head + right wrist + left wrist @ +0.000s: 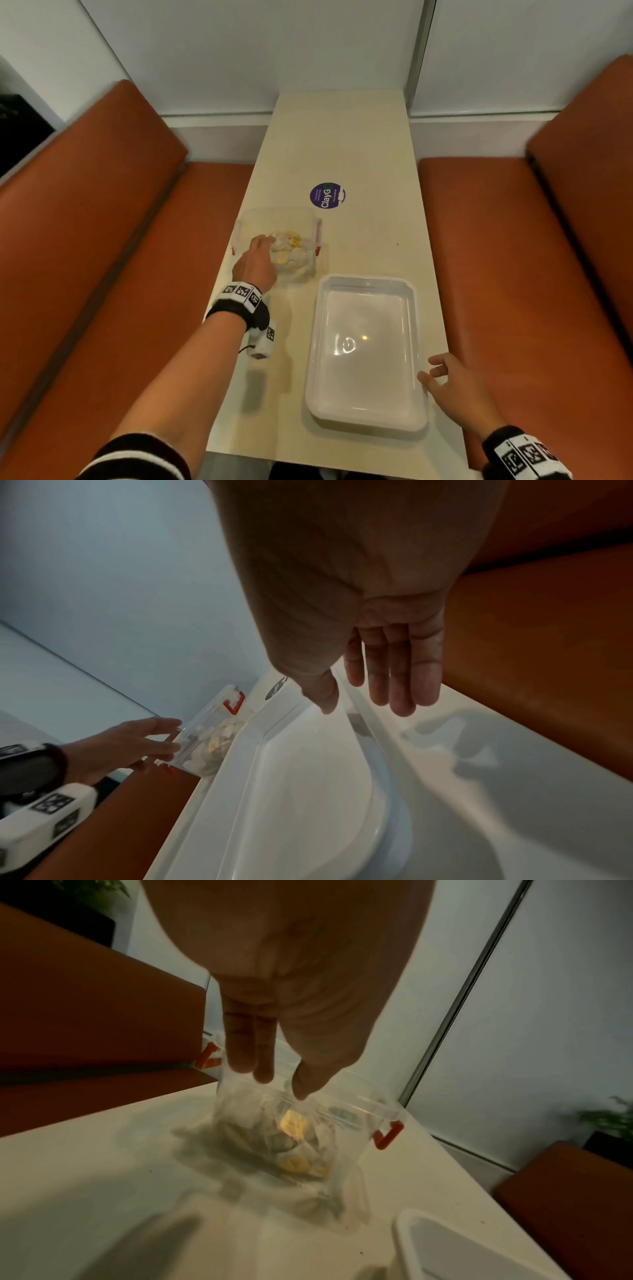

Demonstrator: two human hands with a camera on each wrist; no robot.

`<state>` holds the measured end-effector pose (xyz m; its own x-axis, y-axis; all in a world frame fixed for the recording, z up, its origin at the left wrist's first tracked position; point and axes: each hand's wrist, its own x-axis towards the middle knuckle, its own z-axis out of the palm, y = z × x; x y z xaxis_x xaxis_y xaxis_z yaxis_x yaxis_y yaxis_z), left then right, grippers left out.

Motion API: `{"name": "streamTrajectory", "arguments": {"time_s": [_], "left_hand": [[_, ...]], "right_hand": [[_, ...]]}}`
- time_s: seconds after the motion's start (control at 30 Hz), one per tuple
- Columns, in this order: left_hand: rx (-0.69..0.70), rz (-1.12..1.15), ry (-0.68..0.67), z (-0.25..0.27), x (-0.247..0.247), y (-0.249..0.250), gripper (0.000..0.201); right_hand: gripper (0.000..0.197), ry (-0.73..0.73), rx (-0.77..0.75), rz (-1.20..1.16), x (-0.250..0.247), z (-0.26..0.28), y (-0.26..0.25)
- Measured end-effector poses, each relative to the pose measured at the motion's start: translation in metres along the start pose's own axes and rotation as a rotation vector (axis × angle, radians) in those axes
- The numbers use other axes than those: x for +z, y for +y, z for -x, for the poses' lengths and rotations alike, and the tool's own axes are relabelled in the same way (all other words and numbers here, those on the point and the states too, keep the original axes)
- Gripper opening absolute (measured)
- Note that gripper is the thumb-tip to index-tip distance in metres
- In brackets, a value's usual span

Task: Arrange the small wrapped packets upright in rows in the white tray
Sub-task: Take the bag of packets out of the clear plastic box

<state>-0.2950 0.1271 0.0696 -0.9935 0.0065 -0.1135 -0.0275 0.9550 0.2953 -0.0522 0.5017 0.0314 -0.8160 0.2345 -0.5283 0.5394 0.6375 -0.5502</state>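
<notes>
Packets (289, 251), crinkly white and yellow, lie heaped in a clear red-clipped tub (310, 236) under the left hand's (256, 262) loose extended fingers, while the right hand (452, 385), relaxed and holding nothing, touches the smooth rectangular white tray (317, 394).

One tray (419, 346) — one container (310, 219) — two hands (255, 262)

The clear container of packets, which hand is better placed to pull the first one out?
Left. The left hand is already at the clear container, fingers open over the packets. The right hand rests by the white tray rim, farther away.
</notes>
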Motion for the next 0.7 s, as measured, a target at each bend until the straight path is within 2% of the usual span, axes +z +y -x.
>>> {"name": "streamTrajectory", "arguments": {"time_s": [0.07,0.13,0.27,0.5,0.63,0.7], "left_hand": [[-0.021,-0.092,-0.118,-0.008,0.009,-0.005,0.055],[-0.054,-0.112,-0.15,-0.009,0.018,-0.008,0.043],[-0.068,-0.123,-0.032,0.013,0.027,-0.012,0.026],[-0.039,-0.018,0.113,0.1,0.045,-0.044,0.023],[-0.059,0.033,0.108,0.121,0.049,-0.054,0.022],[-0.083,0.046,0.062,0.123,0.042,-0.049,0.023]], "right_hand": [[0.039,0.013,-0.028,0.034,0.001,0.002,-0.004],[0.039,0.031,-0.055,0.06,0.003,0.002,-0.007],[0.04,0.079,-0.137,0.113,0.005,0.002,-0.016],[0.035,0.06,-0.292,0.134,0.01,-0.001,-0.055],[0.032,0.001,-0.394,0.16,0.023,0.002,-0.084],[0.032,-0.032,-0.451,0.18,0.031,0.004,-0.1]]}}
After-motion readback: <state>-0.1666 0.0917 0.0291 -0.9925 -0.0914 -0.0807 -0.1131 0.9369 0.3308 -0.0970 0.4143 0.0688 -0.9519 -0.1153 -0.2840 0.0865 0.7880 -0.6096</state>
